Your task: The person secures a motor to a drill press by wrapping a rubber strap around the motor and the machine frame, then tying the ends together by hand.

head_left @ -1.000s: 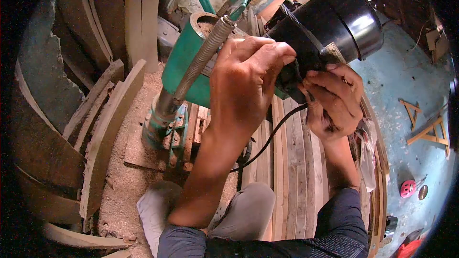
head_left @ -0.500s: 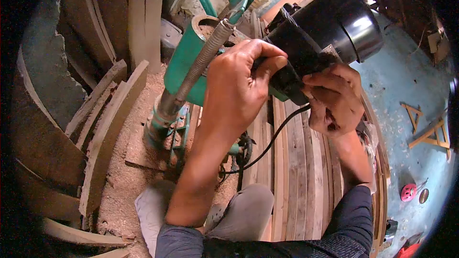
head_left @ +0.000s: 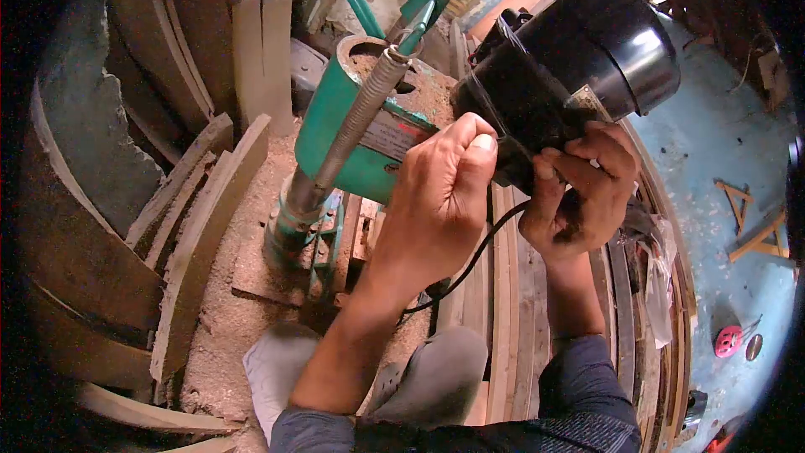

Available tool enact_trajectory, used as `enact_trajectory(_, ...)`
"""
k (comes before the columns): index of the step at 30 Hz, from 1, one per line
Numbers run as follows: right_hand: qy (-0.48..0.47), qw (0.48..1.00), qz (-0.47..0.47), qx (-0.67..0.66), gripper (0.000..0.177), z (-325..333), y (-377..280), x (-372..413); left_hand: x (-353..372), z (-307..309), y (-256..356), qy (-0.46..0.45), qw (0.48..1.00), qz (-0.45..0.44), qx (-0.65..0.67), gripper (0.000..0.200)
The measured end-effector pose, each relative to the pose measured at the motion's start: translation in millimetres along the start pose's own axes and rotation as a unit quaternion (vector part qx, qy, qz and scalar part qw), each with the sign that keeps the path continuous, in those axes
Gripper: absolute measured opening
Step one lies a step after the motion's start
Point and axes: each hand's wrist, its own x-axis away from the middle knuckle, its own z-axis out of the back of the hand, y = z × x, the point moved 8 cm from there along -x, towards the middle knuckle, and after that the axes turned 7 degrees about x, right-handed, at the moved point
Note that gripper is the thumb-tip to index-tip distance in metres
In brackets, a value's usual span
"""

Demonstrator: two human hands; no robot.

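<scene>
A black motor (head_left: 579, 42) fills the upper right, with a small metal label on its side. Against its lower left end my left hand (head_left: 449, 189) is closed in a pinch; a thin dark strand seems to run from it toward the other hand. My right hand (head_left: 583, 189) is also pinched, just under the label, and what lies between its fingertips is too small to tell. Left of the motor stands a green machine (head_left: 356, 151) with a coiled spring (head_left: 365, 109) across its front. A black cable (head_left: 486, 243) curves down below the hands.
Long wooden strips (head_left: 520, 327) lie beneath the motor. Curved boards (head_left: 201, 243) stand at the left beside sawdust (head_left: 222, 319). On the blue floor (head_left: 713, 159) at the right are a wooden frame (head_left: 763, 235) and a pink round object (head_left: 729, 341).
My left hand has shifted down and right, uncovering the green machine's label. The right hand has moved slightly down. In view, the machine sits a little lower and further right.
</scene>
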Motion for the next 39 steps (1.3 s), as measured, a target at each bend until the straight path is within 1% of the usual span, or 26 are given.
enact_trajectory(2, -0.007, 1.000, 0.008, -0.005, 0.010, -1, 1, -2, 2, 1, -5, 0.067, 0.996, -0.011, 0.065, 0.023)
enact_trajectory(3, 0.000, 1.000, -0.004, -0.023, 0.012, 0, 4, -4, 1, 1, -4, 0.066, 0.995, -0.012, 0.068, 0.023)
enact_trajectory(5, 0.004, 0.999, -0.014, -0.040, 0.014, 1, 7, -6, 0, -11, -7, -0.005, 0.989, 0.025, 0.145, 0.024)
enact_trajectory(7, -0.004, 0.997, -0.036, -0.072, 0.014, 0, 10, -6, 0, -12, -10, -0.012, 0.990, 0.027, 0.137, 0.025)
enact_trajectory(11, -0.021, 0.996, -0.024, -0.087, 0.013, 2, 11, -13, 1, -9, -13, -0.020, 0.992, 0.044, 0.114, 0.026)
enact_trajectory(13, -0.089, 0.993, 0.016, -0.078, 0.012, -1, 7, -18, 1, -10, -11, -0.017, 0.993, 0.032, 0.115, 0.026)
enact_trajectory(14, -0.089, 0.993, 0.016, -0.079, 0.012, 3, 8, -23, 0, -10, -9, -0.013, 0.993, 0.017, 0.116, 0.026)
enact_trajectory(16, -0.175, 0.982, 0.066, -0.001, 0.016, -1, 1, -32, 1, -11, -10, -0.014, 0.992, 0.029, 0.122, 0.025)
enact_trajectory(17, -0.175, 0.982, 0.068, -0.001, 0.016, 4, -1, -42, 2, -12, -12, -0.014, 0.991, 0.040, 0.129, 0.024)
enact_trajectory(19, -0.264, 0.938, 0.198, 0.103, 0.021, -2, -22, -52, 1, -13, -16, -0.013, 0.990, 0.034, 0.138, 0.023)
enact_trajectory(20, -0.266, 0.938, 0.198, 0.102, 0.021, 1, -22, -59, 0, -13, -17, -0.013, 0.989, 0.027, 0.146, 0.023)
enact_trajectory(21, -0.310, 0.917, 0.225, 0.112, 0.023, -4, -23, -61, 0, -15, -18, -0.012, 0.989, 0.030, 0.147, 0.023)
enact_trajectory(22, -0.353, 0.893, 0.252, 0.121, 0.025, -9, -25, -61, -1, -15, -17, -0.006, 0.986, 0.014, 0.167, 0.022)
enact_trajectory(23, -0.356, 0.890, 0.259, 0.118, 0.021, -9, -27, -66, -1, -14, -15, -0.001, 0.983, -0.003, 0.185, 0.022)
enact_trajectory(24, -0.358, 0.889, 0.260, 0.117, 0.021, -10, -27, -66, 0, -13, -14, 0.001, 0.982, -0.002, 0.186, 0.022)
enact_trajectory(26, -0.421, 0.878, 0.215, 0.071, 0.017, -16, -21, -62, 1, -14, -15, -0.009, 0.978, 0.049, 0.200, 0.021)
enact_trajectory(27, -0.422, 0.878, 0.217, 0.071, 0.017, -17, -19, -63, 0, -13, -12, -0.008, 0.978, 0.049, 0.201, 0.021)
enact_trajectory(29, -0.436, 0.861, 0.259, 0.046, 0.014, -21, -19, -61, 1, -16, -16, -0.019, 0.948, 0.097, 0.301, 0.023)
enact_trajectory(33, -0.414, 0.867, 0.277, 0.003, 0.015, -21, -13, -61, -1, -18, -21, -0.014, 0.943, 0.116, 0.310, 0.024)
enact_trajectory(35, -0.404, 0.867, 0.291, -0.020, 0.015, -21, -14, -61, 1, -17, -27, -0.021, 0.927, 0.190, 0.321, 0.025)
enact_trajectory(36, -0.403, 0.867, 0.293, -0.021, 0.015, -21, -14, -61, 1, -18, -27, -0.019, 0.928, 0.189, 0.322, 0.025)
enact_trajectory(38, -0.403, 0.860, 0.313, -0.022, 0.017, -21, -15, -60, -3, -18, -24, 0.018, 0.929, 0.150, 0.339, 0.025)
enact_trajectory(39, -0.404, 0.859, 0.315, -0.021, 0.017, -20, -14, -59, -3, -20, -28, 0.019, 0.928, 0.150, 0.341, 0.025)
